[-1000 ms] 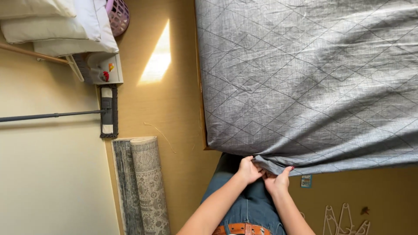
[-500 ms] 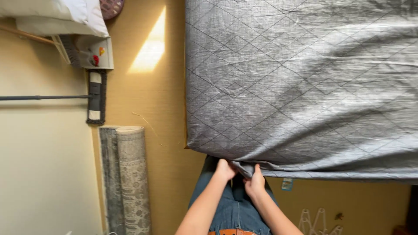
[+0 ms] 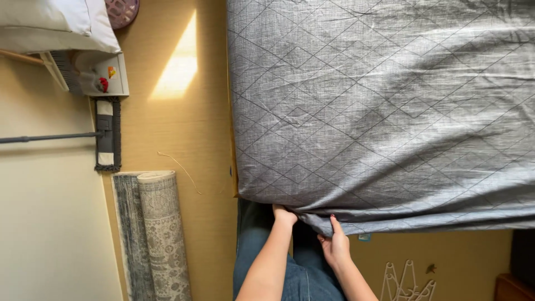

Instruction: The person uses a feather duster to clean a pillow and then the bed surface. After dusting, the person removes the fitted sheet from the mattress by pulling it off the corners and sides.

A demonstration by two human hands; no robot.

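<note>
Moved apart since half a second ago: left hand point(image 3: 284, 214) now tucked under the grey quilted cover point(image 3: 384, 111) edge, fingers hidden; right hand point(image 3: 335, 245) fingers pinching that near edge, cover spread over the bed

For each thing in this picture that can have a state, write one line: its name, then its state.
grey quilted sheet: spread flat over the bed, creased, near edge gripped
left hand: fingers tucked under the sheet edge
right hand: pinching the sheet edge
rug: rolled up, lying on the floor
flat mop: lying on the floor
</note>
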